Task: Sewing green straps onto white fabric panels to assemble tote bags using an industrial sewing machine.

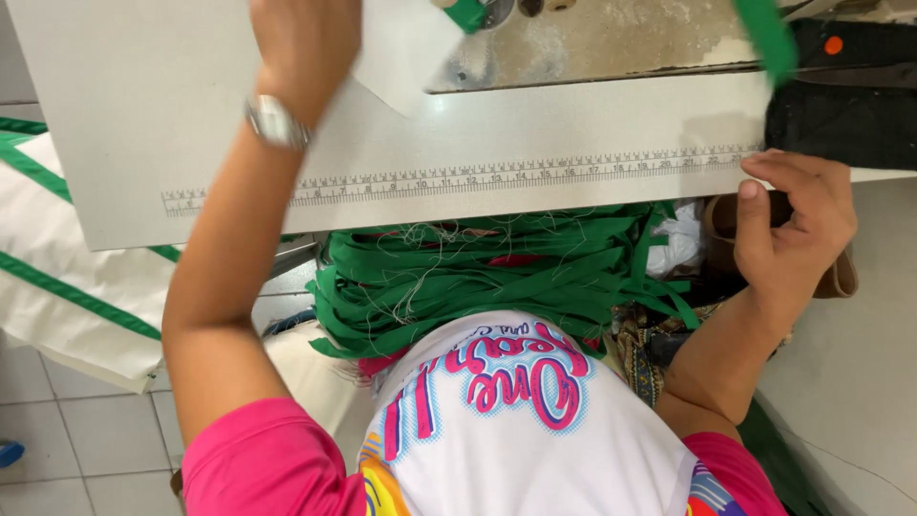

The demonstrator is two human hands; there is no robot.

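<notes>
In the head view, the left hand (pixel 304 43) is reaching over the far part of the grey worktop (pixel 143 115), its grip impossible to tell. The right hand (pixel 798 225) is resting half-curled and empty at the near edge, beside the printed ruler strip (pixel 458 179). Green fabric strips (pixel 478 272) are lying piled below that edge.

A pale grey bench (pixel 143 115) fills the upper part of the view, with a printed ruler strip (pixel 458 178) along its near edge and a worn metal plate (pixel 611 43) set into its top. Below left lies a floor of light square tiles (pixel 86 440). Even light, soft shadows.
</notes>
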